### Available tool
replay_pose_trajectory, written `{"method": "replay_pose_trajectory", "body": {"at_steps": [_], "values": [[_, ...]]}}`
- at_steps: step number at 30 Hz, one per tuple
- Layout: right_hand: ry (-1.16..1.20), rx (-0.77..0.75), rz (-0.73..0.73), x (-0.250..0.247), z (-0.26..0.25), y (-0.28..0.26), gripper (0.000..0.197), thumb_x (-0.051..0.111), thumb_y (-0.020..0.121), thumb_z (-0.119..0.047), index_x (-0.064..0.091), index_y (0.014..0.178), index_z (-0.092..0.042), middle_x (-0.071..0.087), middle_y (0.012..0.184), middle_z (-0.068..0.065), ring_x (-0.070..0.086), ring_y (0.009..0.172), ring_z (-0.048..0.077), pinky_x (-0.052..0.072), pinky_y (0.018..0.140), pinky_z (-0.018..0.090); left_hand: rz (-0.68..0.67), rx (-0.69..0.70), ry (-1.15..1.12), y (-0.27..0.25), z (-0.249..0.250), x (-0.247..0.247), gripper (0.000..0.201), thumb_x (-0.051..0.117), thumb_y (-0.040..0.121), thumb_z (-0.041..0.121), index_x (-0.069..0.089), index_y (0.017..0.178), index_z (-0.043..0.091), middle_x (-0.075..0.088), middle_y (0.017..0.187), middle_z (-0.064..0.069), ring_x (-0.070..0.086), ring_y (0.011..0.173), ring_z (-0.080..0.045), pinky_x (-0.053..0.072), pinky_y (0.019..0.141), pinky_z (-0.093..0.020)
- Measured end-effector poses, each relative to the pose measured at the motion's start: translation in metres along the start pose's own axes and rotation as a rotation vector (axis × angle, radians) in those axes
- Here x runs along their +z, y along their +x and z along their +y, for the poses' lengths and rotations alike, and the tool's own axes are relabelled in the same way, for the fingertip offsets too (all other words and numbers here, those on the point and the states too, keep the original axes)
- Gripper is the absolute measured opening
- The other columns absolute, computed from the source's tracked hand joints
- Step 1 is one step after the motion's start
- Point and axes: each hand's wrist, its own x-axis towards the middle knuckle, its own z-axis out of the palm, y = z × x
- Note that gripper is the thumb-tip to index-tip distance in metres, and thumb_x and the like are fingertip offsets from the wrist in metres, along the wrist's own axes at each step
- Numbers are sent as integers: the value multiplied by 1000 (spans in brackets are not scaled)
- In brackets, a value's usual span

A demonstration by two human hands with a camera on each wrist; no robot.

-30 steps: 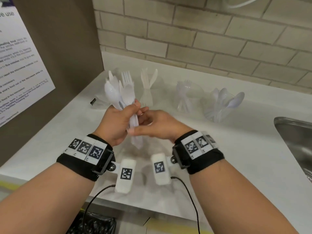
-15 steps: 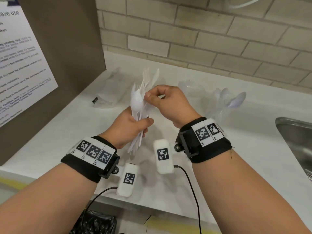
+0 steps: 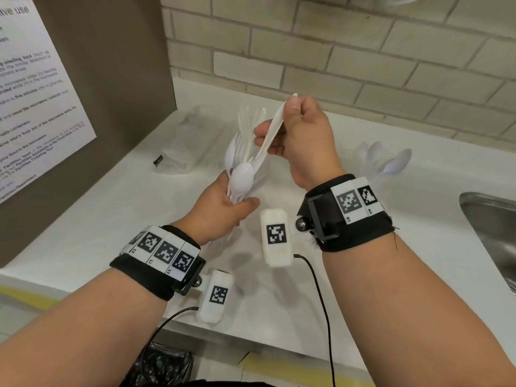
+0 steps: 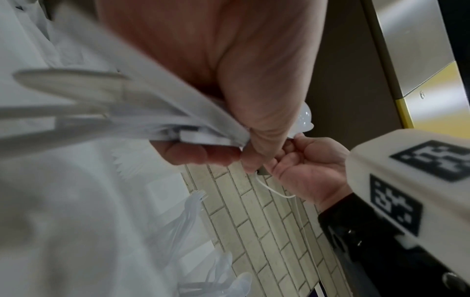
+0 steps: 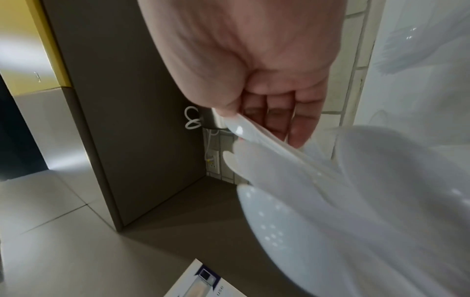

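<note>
Spoon [image 3: 243,176] now rides higher than half a second ago: our right hand [image 3: 307,143] pinches its handle, bowl down against the cutlery bundle [image 3: 234,155] that our left hand [image 3: 220,210] grips in a fist above the counter [image 3: 405,261], so we judge one piece nearly pulled free. Room lies open at five o'clock; fanned spoons [image 3: 391,163] stand at two, sink [image 3: 469,208] rim at three, side panel [image 3: 125,93] at ten.

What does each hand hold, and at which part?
Left hand grips a bundle of plastic cutlery by the handles; right hand pinches one spoon by its handle.
</note>
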Motion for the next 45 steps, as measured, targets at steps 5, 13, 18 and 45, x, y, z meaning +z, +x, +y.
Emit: {"method": "replay_pose_trajectory", "body": {"at_steps": [5, 13, 18, 45], "values": [[128, 44, 24, 5, 12, -5, 24, 31, 105, -25, 50, 96, -15, 60, 60, 3, 61, 61, 27, 53, 68, 41, 12, 29, 27, -1, 2, 0, 60, 69, 85, 22, 40, 138, 19, 61, 115, 3, 62, 97, -14, 52, 74, -18], [505, -126, 190, -5, -24, 0, 28, 25, 105, -37, 44, 98, -17, 54, 61, 5, 56, 48, 24, 53, 58, 37, -39, 13, 67, 0, -7, -4, 59, 65, 86, 30, 40, 139, 23, 64, 101, 5, 62, 80, -10, 50, 69, -29], [291, -201, 171, -14, -36, 2, 34, 24, 105, -38, 51, 103, -16, 46, 58, 2, 33, 43, 14, 30, 44, 22, 71, 38, 156, 2, -5, -4, 51, 57, 92, 18, 36, 138, 14, 55, 90, 12, 55, 74, -4, 42, 58, -11], [-867, -54, -166, 2, 7, -5, 32, 73, 78, -37, 51, 61, -20, 51, 60, -6, 49, 52, 5, 34, 44, 16, 363, 20, 497, 11, 14, 1, 46, 57, 83, 4, 36, 123, 5, 57, 99, -12, 53, 80, -29, 39, 65, -33]]}}
